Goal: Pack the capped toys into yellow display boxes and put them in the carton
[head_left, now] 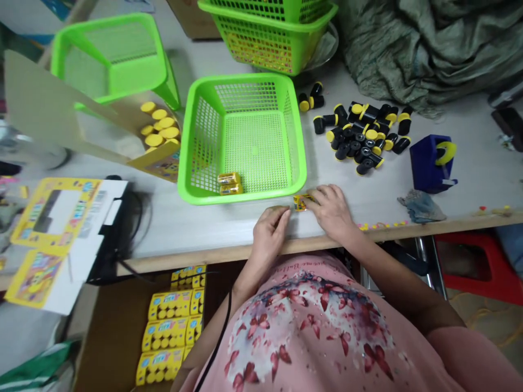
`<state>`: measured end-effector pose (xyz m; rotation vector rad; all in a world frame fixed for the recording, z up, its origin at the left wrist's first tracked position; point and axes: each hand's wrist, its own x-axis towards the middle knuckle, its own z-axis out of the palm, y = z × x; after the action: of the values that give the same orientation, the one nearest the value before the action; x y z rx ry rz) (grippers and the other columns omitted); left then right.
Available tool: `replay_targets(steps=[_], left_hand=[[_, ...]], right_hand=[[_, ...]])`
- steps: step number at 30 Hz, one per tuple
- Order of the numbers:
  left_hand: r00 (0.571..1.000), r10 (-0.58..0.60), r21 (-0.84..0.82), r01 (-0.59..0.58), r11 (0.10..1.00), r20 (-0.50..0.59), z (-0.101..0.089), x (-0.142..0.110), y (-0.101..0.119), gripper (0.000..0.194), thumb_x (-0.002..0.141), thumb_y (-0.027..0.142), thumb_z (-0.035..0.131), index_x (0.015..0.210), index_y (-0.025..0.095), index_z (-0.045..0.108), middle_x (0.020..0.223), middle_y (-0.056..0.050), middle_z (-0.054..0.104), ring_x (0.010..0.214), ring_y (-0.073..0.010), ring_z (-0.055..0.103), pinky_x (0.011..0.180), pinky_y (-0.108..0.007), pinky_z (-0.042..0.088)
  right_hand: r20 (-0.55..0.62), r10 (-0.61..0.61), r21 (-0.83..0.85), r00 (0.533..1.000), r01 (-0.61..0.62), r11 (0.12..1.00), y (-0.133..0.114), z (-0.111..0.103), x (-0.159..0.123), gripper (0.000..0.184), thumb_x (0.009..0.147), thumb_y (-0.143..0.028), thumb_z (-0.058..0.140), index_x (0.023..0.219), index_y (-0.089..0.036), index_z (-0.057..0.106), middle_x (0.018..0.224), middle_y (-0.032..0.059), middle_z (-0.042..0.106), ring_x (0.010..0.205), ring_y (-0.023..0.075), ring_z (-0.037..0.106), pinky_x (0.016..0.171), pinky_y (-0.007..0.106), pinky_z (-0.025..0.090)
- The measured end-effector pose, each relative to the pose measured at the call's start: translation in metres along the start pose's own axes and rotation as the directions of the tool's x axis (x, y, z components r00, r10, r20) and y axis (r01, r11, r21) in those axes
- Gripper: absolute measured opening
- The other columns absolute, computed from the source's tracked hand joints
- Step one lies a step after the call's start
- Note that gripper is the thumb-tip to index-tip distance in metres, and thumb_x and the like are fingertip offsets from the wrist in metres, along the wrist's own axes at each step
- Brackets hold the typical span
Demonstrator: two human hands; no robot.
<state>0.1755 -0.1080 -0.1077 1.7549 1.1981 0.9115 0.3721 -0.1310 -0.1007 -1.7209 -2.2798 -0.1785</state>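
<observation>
Just in front of the green basket (245, 197), a small yellow printed label (299, 203) lies at the table's near side; whether it is wrapped round a cylinder I cannot tell. My right hand (332, 211) has its fingers closed over the label's right part. At its left end, my left hand (270, 230) is closed in a pinch between thumb and forefinger; what it pinches, if anything, is too small to make out. Two yellow-wrapped cylinders (230, 183) lie in the basket's near left corner.
Black cylinders with yellow caps (359, 133) lie heaped at right, near a blue tape dispenser (432, 163) and a crumpled cloth (421, 207). An open carton (157, 166) holds yellow-capped pieces at left. Stacked green baskets (265, 46) stand behind. Packed yellow boxes (163, 332) sit below the table edge.
</observation>
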Motion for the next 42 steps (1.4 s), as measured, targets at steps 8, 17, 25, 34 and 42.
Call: replay_targets(steps=[8, 17, 25, 34, 42], left_hand=[[0.992, -0.086, -0.292, 0.109, 0.95, 0.092, 0.002, 0.008, 0.021, 0.033, 0.089, 0.048, 0.068, 0.077, 0.018, 0.078, 0.081, -0.005, 0.071, 0.08, -0.0174, 0.062, 0.079, -0.028, 0.05], [0.838, -0.466, -0.593, 0.536, 0.601, 0.286, 0.009, 0.01, 0.032, 0.039, 0.049, 0.049, 0.097, 0.064, 0.018, 0.079, 0.071, -0.002, 0.075, 0.059, -0.0122, 0.064, 0.056, -0.021, 0.053], [0.819, -0.439, -0.516, 0.574, 0.635, 0.37, 0.004, 0.006, 0.021, 0.049, 0.059, 0.064, 0.089, 0.079, 0.02, 0.084, 0.09, -0.006, 0.081, 0.088, -0.0182, 0.073, 0.093, -0.026, 0.055], [0.83, -0.389, -0.433, 0.544, 0.719, 0.399, -0.001, -0.002, 0.009, 0.028, 0.073, 0.047, 0.083, 0.079, 0.02, 0.083, 0.09, -0.007, 0.081, 0.087, -0.0236, 0.074, 0.086, -0.031, 0.057], [0.851, -0.352, -0.491, 0.516, 0.702, 0.39, -0.004, 0.001, 0.02, 0.027, 0.079, 0.047, 0.08, 0.083, 0.021, 0.083, 0.096, -0.007, 0.081, 0.098, -0.0234, 0.073, 0.098, -0.036, 0.054]], right_hand=[[-0.247, 0.031, 0.226, 0.968, 0.026, 0.974, -0.024, -0.024, -0.018, 0.032, 0.102, -0.017, 0.053, 0.127, -0.026, 0.07, 0.127, 0.0085, 0.074, 0.115, 0.0221, 0.067, 0.108, 0.044, 0.05], [-0.221, 0.567, 0.595, 0.794, -0.351, 0.723, 0.068, -0.042, 0.013, 0.026, 0.094, -0.035, 0.063, 0.114, -0.021, 0.074, 0.104, 0.0079, 0.079, 0.093, 0.0217, 0.074, 0.092, 0.04, 0.06], [0.007, 0.512, 0.295, 0.859, -0.491, 0.82, 0.143, -0.031, 0.153, 0.022, 0.092, -0.019, 0.059, 0.11, -0.017, 0.072, 0.111, 0.0088, 0.077, 0.107, 0.0237, 0.071, 0.1, 0.039, 0.052], [0.077, 0.512, 0.018, 0.855, -0.515, 0.857, 0.116, 0.009, 0.259, 0.03, 0.096, -0.008, 0.049, 0.118, -0.003, 0.068, 0.12, 0.0257, 0.072, 0.12, 0.0333, 0.065, 0.099, 0.044, 0.05], [-0.007, 0.514, 0.192, 0.858, -0.504, 0.842, 0.144, 0.013, 0.238, 0.032, 0.091, -0.009, 0.057, 0.122, -0.011, 0.064, 0.118, 0.0189, 0.07, 0.114, 0.0336, 0.065, 0.101, 0.052, 0.05]])
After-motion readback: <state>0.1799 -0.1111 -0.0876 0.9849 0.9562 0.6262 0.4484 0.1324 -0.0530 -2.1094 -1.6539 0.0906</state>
